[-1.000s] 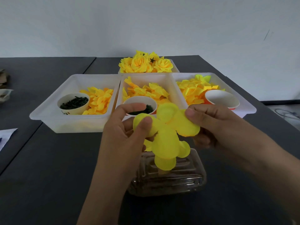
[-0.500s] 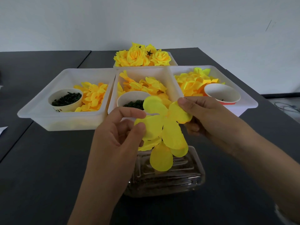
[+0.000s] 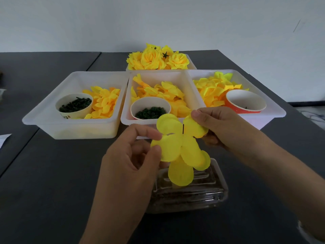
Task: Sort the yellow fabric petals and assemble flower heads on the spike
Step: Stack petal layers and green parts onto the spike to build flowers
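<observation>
Both hands (image 3: 175, 145) pinch the petal piece (image 3: 181, 148), spike (image 3: 183, 129) upright.

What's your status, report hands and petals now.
Left hand pinching petal piece. Right hand pinching its far lobe. Spike poking through. Nothing in the way.

Three trays (image 3: 73, 125) side by side (a fourth (image 3: 191, 65) behind), box (image 3: 202, 194) in front.

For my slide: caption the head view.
Both hands, left hand and right hand, pinch a yellow petal layer over the spike.
</observation>
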The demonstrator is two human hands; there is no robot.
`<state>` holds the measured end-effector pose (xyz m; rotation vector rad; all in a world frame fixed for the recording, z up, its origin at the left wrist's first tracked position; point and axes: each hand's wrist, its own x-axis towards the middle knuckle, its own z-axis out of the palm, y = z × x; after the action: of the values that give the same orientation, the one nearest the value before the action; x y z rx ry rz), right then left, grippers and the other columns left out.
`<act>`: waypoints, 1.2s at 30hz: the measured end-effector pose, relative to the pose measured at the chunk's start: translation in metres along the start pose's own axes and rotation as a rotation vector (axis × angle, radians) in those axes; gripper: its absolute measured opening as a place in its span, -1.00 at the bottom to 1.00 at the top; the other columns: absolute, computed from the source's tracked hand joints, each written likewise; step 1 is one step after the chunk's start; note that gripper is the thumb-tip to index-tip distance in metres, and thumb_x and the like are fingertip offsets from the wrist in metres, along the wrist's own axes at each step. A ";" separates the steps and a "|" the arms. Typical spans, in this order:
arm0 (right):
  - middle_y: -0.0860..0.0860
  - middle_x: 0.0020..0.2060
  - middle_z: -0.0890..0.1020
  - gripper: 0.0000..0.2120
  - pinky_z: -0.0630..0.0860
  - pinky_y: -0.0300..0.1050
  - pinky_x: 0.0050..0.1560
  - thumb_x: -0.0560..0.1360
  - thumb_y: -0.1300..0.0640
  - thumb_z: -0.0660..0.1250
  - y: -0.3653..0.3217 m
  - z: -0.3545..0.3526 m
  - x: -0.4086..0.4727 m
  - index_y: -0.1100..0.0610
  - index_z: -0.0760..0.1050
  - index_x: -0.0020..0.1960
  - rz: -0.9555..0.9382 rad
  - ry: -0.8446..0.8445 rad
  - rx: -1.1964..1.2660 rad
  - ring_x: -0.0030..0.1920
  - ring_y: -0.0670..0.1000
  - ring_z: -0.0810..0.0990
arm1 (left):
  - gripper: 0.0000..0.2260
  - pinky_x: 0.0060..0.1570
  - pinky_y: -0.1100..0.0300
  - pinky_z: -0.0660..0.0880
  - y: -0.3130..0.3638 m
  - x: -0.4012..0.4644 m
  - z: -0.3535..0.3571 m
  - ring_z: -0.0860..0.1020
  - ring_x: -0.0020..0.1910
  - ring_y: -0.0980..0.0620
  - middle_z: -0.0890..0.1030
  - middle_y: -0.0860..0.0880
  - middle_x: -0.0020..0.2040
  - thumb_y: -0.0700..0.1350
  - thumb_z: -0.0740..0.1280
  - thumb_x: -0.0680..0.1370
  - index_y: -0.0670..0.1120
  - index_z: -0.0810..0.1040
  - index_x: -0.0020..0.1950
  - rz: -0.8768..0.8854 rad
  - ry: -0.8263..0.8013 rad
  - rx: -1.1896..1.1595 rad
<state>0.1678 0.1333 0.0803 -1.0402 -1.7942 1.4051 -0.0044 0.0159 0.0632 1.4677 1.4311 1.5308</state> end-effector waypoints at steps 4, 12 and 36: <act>-0.01 -0.50 0.47 -0.67 0.35 -0.37 -0.46 0.57 0.09 0.25 0.016 0.004 0.000 0.30 0.53 -0.25 0.028 -0.001 -0.100 -0.53 -0.16 0.37 | -0.83 -0.38 0.44 0.45 -0.012 -0.014 0.006 0.63 -0.39 0.08 0.57 0.00 -0.45 -0.19 0.32 0.52 0.10 0.46 -0.09 -0.028 -0.022 0.182; 0.09 -0.41 0.35 -0.59 0.35 -0.21 -0.34 0.56 0.05 0.27 0.038 0.008 0.001 0.40 0.39 -0.25 0.060 -0.001 -0.264 -0.41 -0.06 0.35 | -0.76 -0.24 -0.08 0.57 -0.029 -0.020 0.019 0.63 -0.34 0.07 0.61 0.04 -0.34 -0.11 0.33 0.54 0.15 0.28 -0.01 -0.090 -0.001 0.359; 0.10 0.13 0.41 -0.81 0.21 0.08 0.26 0.43 -0.07 0.37 0.050 -0.112 0.127 -0.01 0.56 -0.02 0.173 0.034 -1.785 0.25 0.21 0.28 | -0.86 -0.60 0.35 0.20 0.003 -0.001 0.003 0.22 -0.63 0.16 0.32 -0.01 -0.56 0.06 0.27 0.40 0.19 0.37 -0.08 0.001 0.268 0.121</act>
<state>0.2101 0.3031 0.0587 -1.8978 -2.7831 -0.6182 -0.0006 0.0148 0.0653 1.3696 1.7037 1.7188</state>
